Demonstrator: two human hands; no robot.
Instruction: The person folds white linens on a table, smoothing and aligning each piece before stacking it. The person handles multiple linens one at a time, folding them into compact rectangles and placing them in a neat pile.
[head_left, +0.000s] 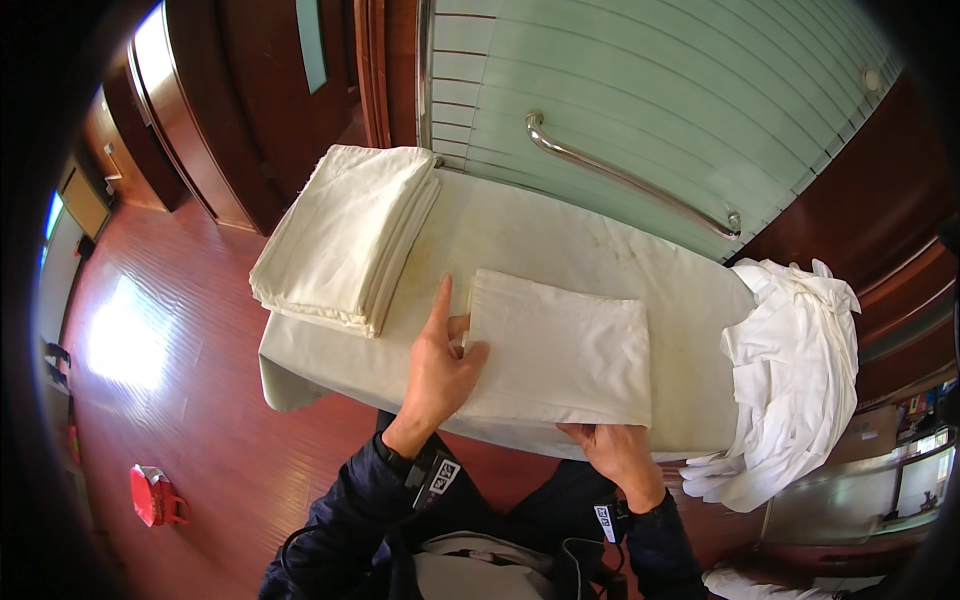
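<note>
A folded white cloth (562, 349) lies on a long table with a pale cover (525, 217), in front of me. My left hand (442, 360) is at its left edge, index finger pointing up, thumb and other fingers pinching that edge. The fingers of my right hand (619, 454) are tucked beneath the cloth's near right edge, partly hidden. A stack of folded white cloths (352, 232) stands at the table's left end. Loose, rumpled white cloths (802, 382) hang over its right end.
Behind the table is a glass door or panel with a metal handle (637, 172). A red container (156, 496) stands on the reddish wooden floor (240, 465) at lower left. Dark wooden doors are at the upper left.
</note>
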